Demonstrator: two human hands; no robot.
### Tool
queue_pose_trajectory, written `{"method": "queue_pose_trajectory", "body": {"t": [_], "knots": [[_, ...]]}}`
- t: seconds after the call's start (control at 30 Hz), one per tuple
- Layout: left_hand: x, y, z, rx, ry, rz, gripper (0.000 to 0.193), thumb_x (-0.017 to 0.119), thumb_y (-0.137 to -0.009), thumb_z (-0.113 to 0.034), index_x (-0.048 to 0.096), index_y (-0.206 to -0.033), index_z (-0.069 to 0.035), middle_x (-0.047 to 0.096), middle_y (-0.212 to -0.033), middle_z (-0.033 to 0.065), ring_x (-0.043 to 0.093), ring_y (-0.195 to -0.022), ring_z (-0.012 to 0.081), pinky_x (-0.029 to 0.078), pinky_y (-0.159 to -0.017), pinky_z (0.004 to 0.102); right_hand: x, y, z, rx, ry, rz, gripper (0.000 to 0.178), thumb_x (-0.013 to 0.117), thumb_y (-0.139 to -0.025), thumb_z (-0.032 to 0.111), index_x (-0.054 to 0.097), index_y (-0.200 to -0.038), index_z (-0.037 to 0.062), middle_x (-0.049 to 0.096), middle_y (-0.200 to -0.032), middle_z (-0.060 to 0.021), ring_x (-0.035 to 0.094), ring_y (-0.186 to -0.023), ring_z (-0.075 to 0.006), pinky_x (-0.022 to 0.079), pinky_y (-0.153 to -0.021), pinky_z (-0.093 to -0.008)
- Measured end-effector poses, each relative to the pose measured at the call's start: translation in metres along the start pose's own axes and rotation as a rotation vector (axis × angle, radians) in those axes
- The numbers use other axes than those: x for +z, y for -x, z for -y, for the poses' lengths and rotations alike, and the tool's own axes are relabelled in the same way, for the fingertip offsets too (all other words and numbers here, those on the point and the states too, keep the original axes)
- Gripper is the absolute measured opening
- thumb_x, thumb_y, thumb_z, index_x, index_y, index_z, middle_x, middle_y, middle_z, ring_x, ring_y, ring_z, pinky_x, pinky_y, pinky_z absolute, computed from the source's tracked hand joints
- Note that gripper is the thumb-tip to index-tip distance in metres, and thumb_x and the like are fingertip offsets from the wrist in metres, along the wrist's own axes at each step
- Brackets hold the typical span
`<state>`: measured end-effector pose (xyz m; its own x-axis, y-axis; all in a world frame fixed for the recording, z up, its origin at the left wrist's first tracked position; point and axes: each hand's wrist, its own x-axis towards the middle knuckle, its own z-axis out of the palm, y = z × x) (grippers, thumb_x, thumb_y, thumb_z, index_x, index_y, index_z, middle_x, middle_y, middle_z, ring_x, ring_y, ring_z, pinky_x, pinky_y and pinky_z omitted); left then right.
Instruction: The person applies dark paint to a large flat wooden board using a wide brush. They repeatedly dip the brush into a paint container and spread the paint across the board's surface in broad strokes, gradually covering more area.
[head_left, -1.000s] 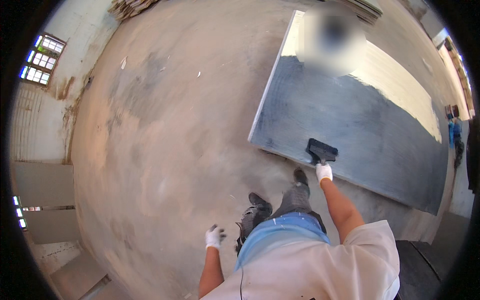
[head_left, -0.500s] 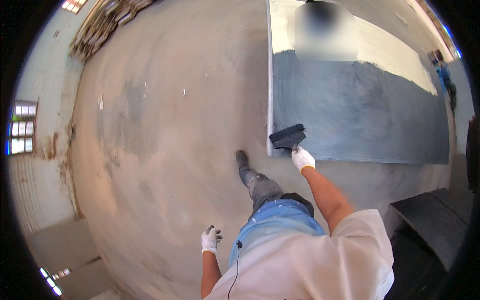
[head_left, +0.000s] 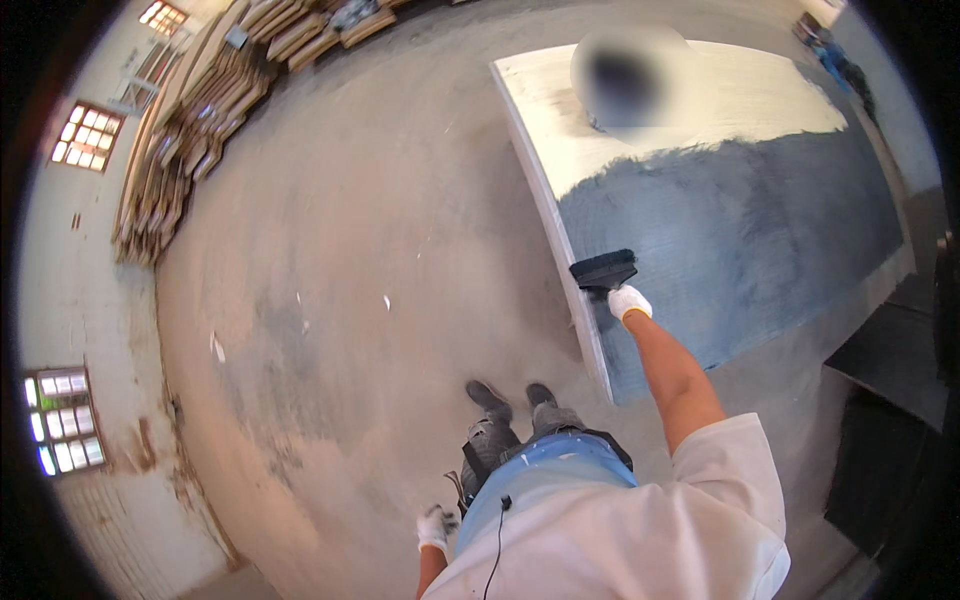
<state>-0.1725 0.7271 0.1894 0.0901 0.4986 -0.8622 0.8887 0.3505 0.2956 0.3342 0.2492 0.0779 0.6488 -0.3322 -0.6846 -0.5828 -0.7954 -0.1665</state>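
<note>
My right hand [head_left: 628, 300], in a white work glove, is closed round the handle of a wide black brush [head_left: 604, 270]. The brush is over the left border of a big raised panel [head_left: 740, 240], close to its pale side edge. Dark blue-grey coating covers the near part of the panel; the far part is cream, with a ragged line between them. Low by my left hip hangs my left hand [head_left: 436, 526], gloved in white with darkened fingertips. Its fingers are loosely bent and apart, with nothing seen in them.
Stacked boards [head_left: 190, 150] line the wall at the far left. Black panels [head_left: 890, 400] stand at the right. A person in blue [head_left: 840, 60] is at the far right. A blurred patch hides part of the panel's far end. My feet [head_left: 490, 398] are on the brown floor.
My view has turned, so the panel appears slanted and more of the stacked boards shows. The brush stays in my right hand near the left border. My left hand has come closer to my hip.
</note>
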Motion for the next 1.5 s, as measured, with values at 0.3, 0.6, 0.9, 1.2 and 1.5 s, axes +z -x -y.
{"method": "queue_pose_trajectory", "body": {"t": [0.3,0.6,0.9,1.2,1.5], "knots": [[0.0,-0.105,-0.192,0.055,-0.584,0.16,0.038,0.054,-0.095,-0.011,0.06,-0.131,-0.001,0.07,-0.082,0.0185,0.066,-0.056,0.0274,0.052,-0.045,0.0394,-0.036,-0.069,0.097,0.156,-0.187,-0.042,0.05,0.046,-0.097,0.041,0.073,-0.118,0.0042,0.067,-0.126,-0.0232,0.061,-0.123,-0.0416,0.049,-0.103,-0.0496],[0.091,-0.221,-0.681,0.358,-0.825,0.117,0.038,0.052,-0.094,-0.011,0.061,-0.129,0.0,0.065,-0.076,0.015,0.059,-0.051,0.0239,0.049,-0.043,0.0378,-0.079,-0.112,0.159,0.257,-0.345,-0.068,0.049,0.046,-0.096,0.041,0.073,-0.118,0.0063,0.068,-0.126,-0.0213,0.063,-0.121,-0.0407,0.05,-0.101,-0.0497],[0.539,-0.076,-0.868,0.696,-1.045,0.725,0.043,0.061,-0.098,-0.02,0.057,-0.137,-0.002,0.073,-0.1,0.0142,0.068,-0.064,0.019,0.052,-0.05,0.0315,-0.159,-0.197,0.165,0.362,-0.416,-0.175,0.038,0.051,-0.095,0.032,0.076,-0.113,0.0104,0.073,-0.117,-0.0163,0.07,-0.11,-0.0381,0.057,-0.088,-0.0506],[0.776,0.012,-0.809,0.157,-0.748,1.196,0.054,0.067,-0.099,-0.038,0.045,-0.14,-0.009,0.056,-0.131,0.0144,0.058,-0.111,0.0343,0.054,-0.09,0.0534,-0.142,-0.199,0.203,0.48,-0.576,-0.227,0.03,0.055,-0.089,0.021,0.078,-0.101,0.0065,0.075,-0.107,-0.0202,0.075,-0.097,-0.0363,0.06,-0.078,-0.0498],[0.835,0.009,-0.789,0.037,-0.759,1.196,0.024,0.073,-0.093,-0.022,0.066,-0.107,-0.004,0.068,-0.092,0.0148,0.066,-0.081,0.0337,0.058,-0.077,0.049,-0.101,-0.073,0.252,0.878,-1.129,-0.237,0.053,0.064,-0.083,0.038,0.069,-0.121,0.0022,0.069,-0.119,-0.0276,0.064,-0.116,-0.0421,0.05,-0.1,-0.0472]]}}
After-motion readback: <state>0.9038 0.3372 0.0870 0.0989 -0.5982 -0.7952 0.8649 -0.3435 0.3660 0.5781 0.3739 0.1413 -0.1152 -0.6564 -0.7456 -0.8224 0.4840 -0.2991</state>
